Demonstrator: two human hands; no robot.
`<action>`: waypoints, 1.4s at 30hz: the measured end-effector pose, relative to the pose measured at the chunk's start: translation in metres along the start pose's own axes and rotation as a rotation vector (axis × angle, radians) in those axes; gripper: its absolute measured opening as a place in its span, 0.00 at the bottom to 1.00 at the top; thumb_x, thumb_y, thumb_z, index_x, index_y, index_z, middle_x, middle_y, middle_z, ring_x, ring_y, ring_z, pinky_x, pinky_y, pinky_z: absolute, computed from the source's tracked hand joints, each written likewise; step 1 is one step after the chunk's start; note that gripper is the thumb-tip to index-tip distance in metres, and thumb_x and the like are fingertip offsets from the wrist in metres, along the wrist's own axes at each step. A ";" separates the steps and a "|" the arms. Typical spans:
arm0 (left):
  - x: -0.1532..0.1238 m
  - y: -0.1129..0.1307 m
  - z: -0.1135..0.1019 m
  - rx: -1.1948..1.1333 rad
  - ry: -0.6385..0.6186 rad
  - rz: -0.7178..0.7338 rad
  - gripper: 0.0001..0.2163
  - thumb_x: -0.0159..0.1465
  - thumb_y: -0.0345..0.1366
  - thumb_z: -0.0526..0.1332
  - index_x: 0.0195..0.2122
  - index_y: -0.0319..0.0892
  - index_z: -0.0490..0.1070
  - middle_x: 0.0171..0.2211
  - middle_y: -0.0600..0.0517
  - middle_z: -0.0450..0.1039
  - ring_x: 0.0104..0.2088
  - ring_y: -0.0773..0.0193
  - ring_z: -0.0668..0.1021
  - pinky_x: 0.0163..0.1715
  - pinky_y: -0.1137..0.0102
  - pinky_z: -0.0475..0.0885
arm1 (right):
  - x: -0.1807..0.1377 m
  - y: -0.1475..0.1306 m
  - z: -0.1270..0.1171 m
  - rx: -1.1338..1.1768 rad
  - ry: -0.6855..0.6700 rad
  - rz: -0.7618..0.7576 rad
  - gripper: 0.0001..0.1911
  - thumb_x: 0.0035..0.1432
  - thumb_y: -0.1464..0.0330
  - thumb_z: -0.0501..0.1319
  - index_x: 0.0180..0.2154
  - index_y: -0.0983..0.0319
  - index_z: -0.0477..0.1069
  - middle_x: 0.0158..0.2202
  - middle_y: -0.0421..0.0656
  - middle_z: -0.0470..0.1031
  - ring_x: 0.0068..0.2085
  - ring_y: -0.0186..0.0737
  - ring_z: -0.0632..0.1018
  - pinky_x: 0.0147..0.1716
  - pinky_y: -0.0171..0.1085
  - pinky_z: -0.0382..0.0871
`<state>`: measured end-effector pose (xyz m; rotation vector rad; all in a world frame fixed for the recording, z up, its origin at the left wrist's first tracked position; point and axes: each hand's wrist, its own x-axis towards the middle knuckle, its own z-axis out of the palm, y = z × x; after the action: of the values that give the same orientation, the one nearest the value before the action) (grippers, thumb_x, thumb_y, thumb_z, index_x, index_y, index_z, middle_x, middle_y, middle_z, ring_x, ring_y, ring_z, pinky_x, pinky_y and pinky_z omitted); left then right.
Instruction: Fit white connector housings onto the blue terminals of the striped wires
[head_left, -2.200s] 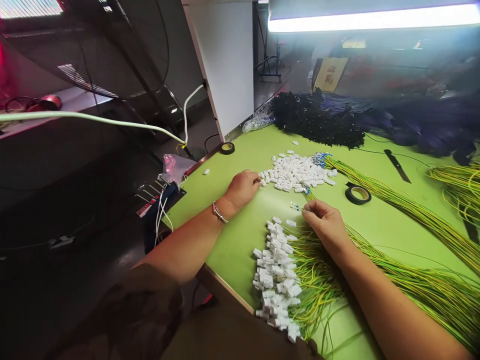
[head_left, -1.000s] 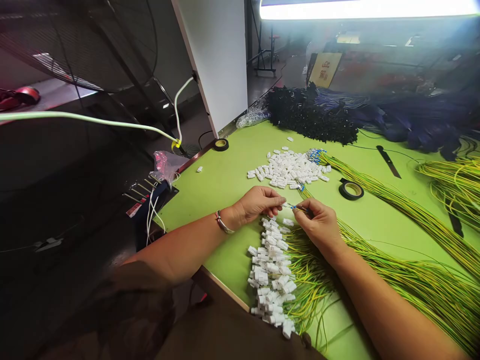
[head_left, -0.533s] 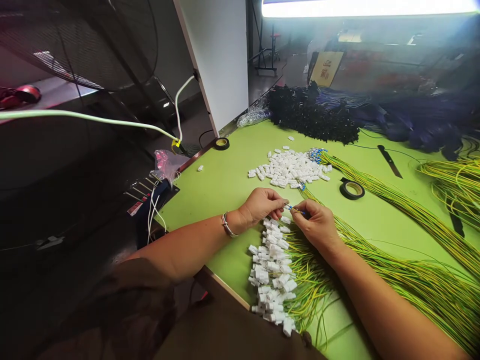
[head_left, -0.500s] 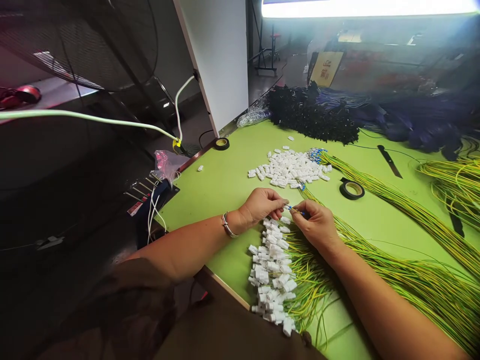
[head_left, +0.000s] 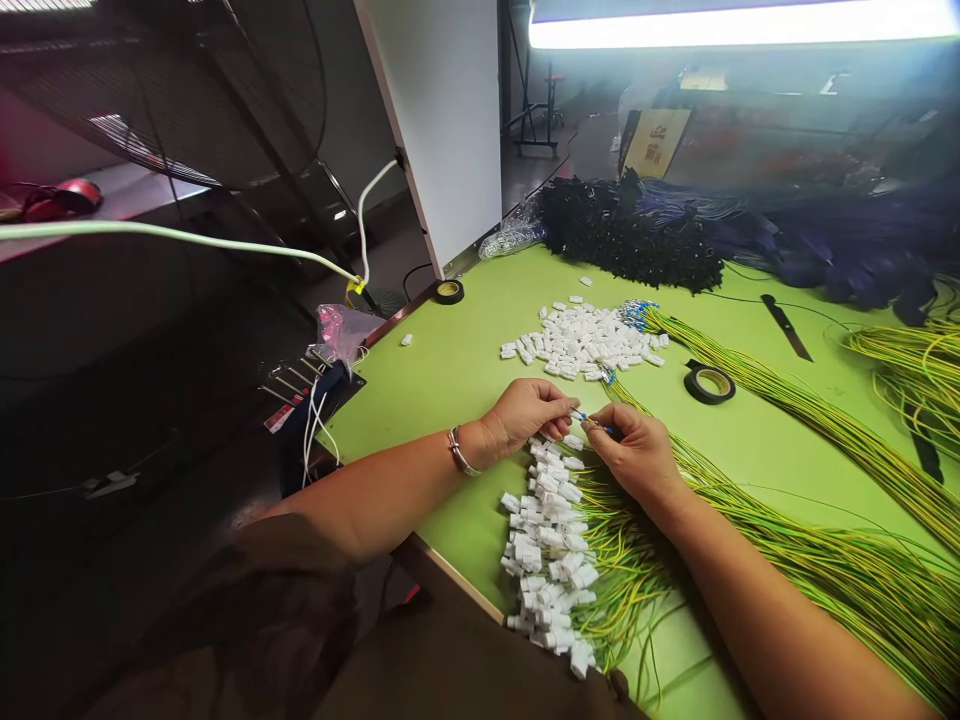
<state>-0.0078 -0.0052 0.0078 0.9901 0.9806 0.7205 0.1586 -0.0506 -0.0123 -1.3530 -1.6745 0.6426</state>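
My left hand point(head_left: 529, 408), with a metal bracelet at its wrist, is closed in a pinch at the tip of a wire with a blue-sleeved terminal point(head_left: 583, 416). What exactly its fingertips hold is too small to make out. On the other side, my right hand point(head_left: 636, 442) pinches that yellow-green wire just behind the terminal. Below both hands lies a row of white plastic connectors point(head_left: 551, 550) fitted on yellow-green wires point(head_left: 622, 560). Beyond the hands is a pile of loose white connectors point(head_left: 585, 335), beside wire bundle ends with blue terminals point(head_left: 640, 316).
A roll of black tape point(head_left: 709, 383) lies right of the pile, another tape roll point(head_left: 448, 291) at the table's left edge. A dark blade-like tool point(head_left: 786, 328) rests further right. Black-ended cables point(head_left: 630, 230) fill the back. A lamp point(head_left: 742, 25) hangs overhead; a white cable point(head_left: 180, 238) crosses at left.
The whole view has shifted slightly down and to the right. Both hands keep their pinch at the wire's terminal, with hardly any movement between them.
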 end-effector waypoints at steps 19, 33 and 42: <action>0.000 -0.002 -0.003 0.315 -0.068 0.106 0.08 0.59 0.33 0.64 0.26 0.35 0.71 0.16 0.57 0.68 0.14 0.76 0.66 0.17 0.78 0.61 | 0.008 -0.001 -0.010 0.227 -0.062 0.263 0.11 0.49 0.60 0.65 0.26 0.62 0.72 0.19 0.37 0.67 0.21 0.32 0.67 0.22 0.34 0.61; 0.007 0.027 -0.047 1.068 0.370 0.616 0.06 0.62 0.33 0.61 0.30 0.40 0.77 0.33 0.48 0.75 0.35 0.64 0.74 0.40 0.70 0.68 | 0.008 -0.003 -0.011 0.375 0.039 0.334 0.13 0.48 0.60 0.66 0.32 0.63 0.72 0.19 0.38 0.69 0.19 0.30 0.64 0.17 0.31 0.54; 0.035 0.019 -0.075 1.344 0.450 0.496 0.07 0.61 0.28 0.59 0.37 0.39 0.75 0.38 0.46 0.74 0.39 0.60 0.75 0.43 0.68 0.69 | 0.005 -0.008 -0.008 0.129 -0.019 0.226 0.07 0.47 0.65 0.60 0.24 0.62 0.68 0.17 0.34 0.58 0.20 0.30 0.59 0.20 0.32 0.53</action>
<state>-0.0634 0.0573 -0.0025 2.3640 1.6882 0.6525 0.1616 -0.0492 -0.0001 -1.4579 -1.4797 0.8809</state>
